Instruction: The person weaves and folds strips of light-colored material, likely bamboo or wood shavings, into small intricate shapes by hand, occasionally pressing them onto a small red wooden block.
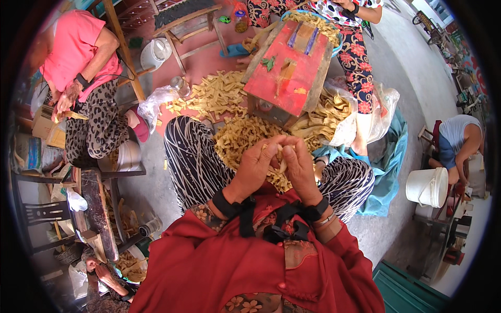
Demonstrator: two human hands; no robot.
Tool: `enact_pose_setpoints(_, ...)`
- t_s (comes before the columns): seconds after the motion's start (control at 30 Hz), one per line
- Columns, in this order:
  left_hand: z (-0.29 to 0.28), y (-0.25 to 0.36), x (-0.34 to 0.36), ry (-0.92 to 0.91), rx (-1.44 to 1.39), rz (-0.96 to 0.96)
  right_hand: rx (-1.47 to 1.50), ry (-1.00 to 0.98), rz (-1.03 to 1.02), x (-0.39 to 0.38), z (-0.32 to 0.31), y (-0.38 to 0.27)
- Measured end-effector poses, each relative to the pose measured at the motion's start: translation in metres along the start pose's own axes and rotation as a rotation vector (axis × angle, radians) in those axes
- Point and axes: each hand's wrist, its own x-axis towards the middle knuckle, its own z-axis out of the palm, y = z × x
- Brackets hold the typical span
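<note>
My left hand [254,167] and my right hand [296,166] meet at the centre, fingers bent and thumbs close together. Between them is a pale yellow strip [282,159], pinched and mostly covered by the fingers. Below and beyond my hands, between my knees, a heap of small folded yellow pieces [241,136] spreads out; I cannot tell their material. Just past this heap stands a wooden box [280,73] with a red top, bearing a green leaf and a brown strip. Longer flat strips [326,112] lie to its right, by a clear plastic bag [385,104].
More yellow pieces [216,94] cover the floor beyond my left knee, near a glass jar [180,86]. A person in pink [88,52] sits at far left, another faces me behind the box. A dark bench [96,214] stands left; a white bucket [427,187] stands right.
</note>
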Motion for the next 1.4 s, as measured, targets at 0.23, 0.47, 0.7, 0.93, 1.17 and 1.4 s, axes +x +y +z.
enact_pose_setpoints(0.23,-0.008,0.007,0.001,-0.176,-0.64,-0.343,-0.062,0.059,-0.086,-0.001,-0.005,-0.004)
enact_pose_setpoints(0.47,-0.009,-0.015,0.005,-0.275,-0.828,-0.36,-0.067,0.12,-0.067,-0.014,-0.02,0.014)
enact_pose_setpoints(0.7,-0.034,-0.001,0.001,-0.108,-0.927,-0.423,-0.155,0.203,0.006,-0.038,-0.062,0.023)
enact_pose_setpoints(0.93,-0.026,0.013,0.008,-0.071,-0.759,-0.278,-0.079,-0.111,0.257,-0.029,-0.054,0.007)
enact_pose_setpoints(1.17,-0.018,-0.006,0.006,0.031,-0.349,-0.434,0.033,-0.167,0.313,-0.025,-0.039,0.016)
enact_pose_setpoints(1.4,-0.026,0.0,0.017,0.06,-0.348,-0.393,0.097,-0.304,0.278,0.0,-0.021,-0.004)
